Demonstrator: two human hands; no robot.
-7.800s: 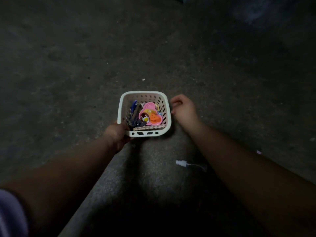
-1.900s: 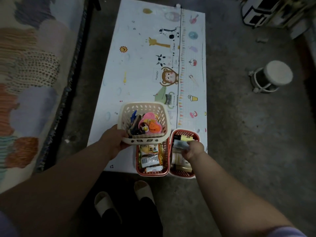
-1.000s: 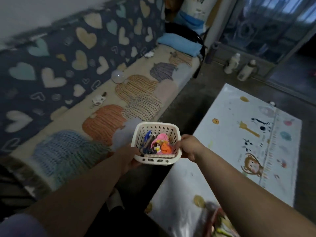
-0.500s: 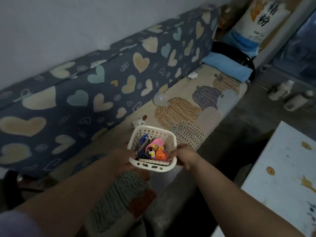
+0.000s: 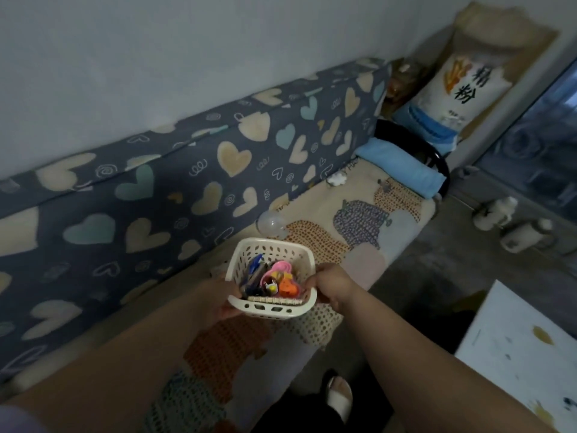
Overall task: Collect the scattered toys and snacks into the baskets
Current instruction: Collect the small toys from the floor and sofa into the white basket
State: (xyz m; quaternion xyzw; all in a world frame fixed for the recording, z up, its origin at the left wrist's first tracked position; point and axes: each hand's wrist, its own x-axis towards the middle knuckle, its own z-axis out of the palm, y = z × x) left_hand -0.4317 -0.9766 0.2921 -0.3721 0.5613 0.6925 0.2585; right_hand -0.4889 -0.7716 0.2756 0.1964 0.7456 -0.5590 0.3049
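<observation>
A small cream plastic basket hangs in the air over the sofa seat, held from both sides. My left hand grips its near left corner and my right hand grips its right rim. Inside lie several toys: a pink and orange one, a blue one and a small ribbed piece along the near wall. On the sofa seat beyond the basket rest a clear ball and a small white toy.
The low sofa has a heart-print backrest and a patterned seat cover. A blue pillow and a printed sack stand at its far end. Two white bottles stand on the concrete floor. A white play mat lies at right.
My view has swung from the play mat and red baskets to the sofa. The cream basket stays in both hands and now hangs over the sofa seat.
</observation>
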